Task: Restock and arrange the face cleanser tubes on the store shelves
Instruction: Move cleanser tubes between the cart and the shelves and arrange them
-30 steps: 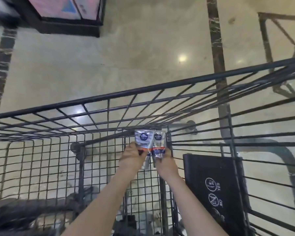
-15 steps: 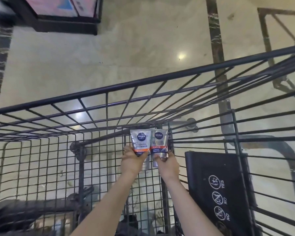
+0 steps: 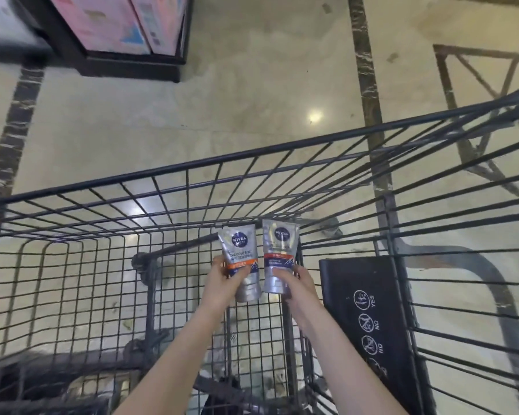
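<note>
I hold two silver face cleanser tubes with blue round logos and orange bands inside a black wire shopping cart. My left hand grips the left tube, which tilts slightly left, cap end down. My right hand grips the right tube, held nearly upright beside it. The two tubes sit side by side, almost touching, above the cart's wire floor.
The cart's black child-seat flap with YES/NO icons stands right of my right hand. A dark shelf base with pink boxes stands at the upper left on the glossy beige floor. Another metal frame is at the upper right.
Both hands have lifted the two tubes a little higher in the cart, and the tubes have drawn slightly apart. The view has shifted, showing more of the floor and shelf base.
</note>
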Motion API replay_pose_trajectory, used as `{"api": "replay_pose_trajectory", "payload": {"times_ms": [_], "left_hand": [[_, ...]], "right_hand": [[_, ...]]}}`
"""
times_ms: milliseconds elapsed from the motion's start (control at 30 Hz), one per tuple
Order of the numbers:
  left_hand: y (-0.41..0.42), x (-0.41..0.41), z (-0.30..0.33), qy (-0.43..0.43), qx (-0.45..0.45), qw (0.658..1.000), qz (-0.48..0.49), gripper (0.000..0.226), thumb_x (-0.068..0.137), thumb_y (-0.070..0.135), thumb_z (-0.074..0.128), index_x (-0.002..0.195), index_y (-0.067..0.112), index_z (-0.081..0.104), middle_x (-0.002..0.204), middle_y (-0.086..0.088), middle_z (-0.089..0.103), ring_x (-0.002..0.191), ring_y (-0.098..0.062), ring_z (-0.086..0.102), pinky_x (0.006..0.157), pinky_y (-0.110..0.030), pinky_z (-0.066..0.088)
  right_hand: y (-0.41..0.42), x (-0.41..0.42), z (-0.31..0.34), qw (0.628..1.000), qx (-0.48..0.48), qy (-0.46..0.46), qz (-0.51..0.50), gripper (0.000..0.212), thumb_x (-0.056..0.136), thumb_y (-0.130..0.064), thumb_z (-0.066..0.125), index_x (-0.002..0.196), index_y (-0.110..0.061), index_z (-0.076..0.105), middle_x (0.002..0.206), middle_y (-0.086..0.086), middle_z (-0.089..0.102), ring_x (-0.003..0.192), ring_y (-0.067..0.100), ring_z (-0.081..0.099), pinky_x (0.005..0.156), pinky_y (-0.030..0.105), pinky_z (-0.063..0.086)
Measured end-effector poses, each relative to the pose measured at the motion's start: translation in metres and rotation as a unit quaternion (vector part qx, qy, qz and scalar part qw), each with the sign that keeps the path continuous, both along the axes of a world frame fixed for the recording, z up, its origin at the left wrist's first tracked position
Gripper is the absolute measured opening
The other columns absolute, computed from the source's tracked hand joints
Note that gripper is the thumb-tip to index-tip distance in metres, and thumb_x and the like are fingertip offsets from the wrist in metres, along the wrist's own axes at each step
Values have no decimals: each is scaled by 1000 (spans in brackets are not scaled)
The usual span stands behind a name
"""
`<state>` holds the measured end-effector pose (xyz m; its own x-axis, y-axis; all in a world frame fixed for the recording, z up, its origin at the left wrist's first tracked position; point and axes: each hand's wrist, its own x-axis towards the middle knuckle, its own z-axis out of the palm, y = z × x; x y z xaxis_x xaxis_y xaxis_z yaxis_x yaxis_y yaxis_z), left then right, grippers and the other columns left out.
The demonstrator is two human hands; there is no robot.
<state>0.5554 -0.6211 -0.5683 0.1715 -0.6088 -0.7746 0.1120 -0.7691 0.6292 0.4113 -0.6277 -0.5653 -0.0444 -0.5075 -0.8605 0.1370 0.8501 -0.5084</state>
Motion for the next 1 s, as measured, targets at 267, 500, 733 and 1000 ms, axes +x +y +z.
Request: {"api": "replay_pose_trajectory", "payload": {"times_ms": [267, 500, 733, 1000], "left_hand": [[25, 10, 84, 24, -59, 995, 76, 41, 84, 16, 66, 121, 16, 47, 115, -6, 61, 102, -23, 62, 83, -42, 53], [57, 14, 178, 3, -148, 978, 150, 48, 84, 15, 66, 127, 15, 45, 119, -4, 60, 100, -18, 60, 81, -37, 52], [106, 14, 271, -9, -249, 945, 212, 34, 80, 20, 68, 109, 30, 52, 112, 0, 64, 104, -23, 61, 93, -51, 47], [174, 18, 363, -86, -372, 875, 297, 24, 84, 16, 65, 102, 28, 55, 105, 0, 67, 98, -18, 64, 86, -39, 51]], "right_hand": [[15, 3, 79, 996, -80, -45, 6, 46, 82, -14, 68, 123, -14, 47, 118, 11, 63, 108, 28, 60, 96, 41, 44], [33, 7, 172, 979, -193, -56, 46, 36, 82, -8, 66, 112, -20, 51, 104, 5, 65, 93, 19, 64, 86, 33, 50], [48, 12, 269, 943, -296, -85, 129, 49, 76, -17, 68, 118, -25, 43, 109, 0, 61, 101, 20, 62, 95, 39, 47], [83, 42, 356, 884, -386, -151, 218, 42, 81, -11, 67, 117, -20, 46, 102, 3, 63, 85, 15, 62, 68, 25, 49]]}}
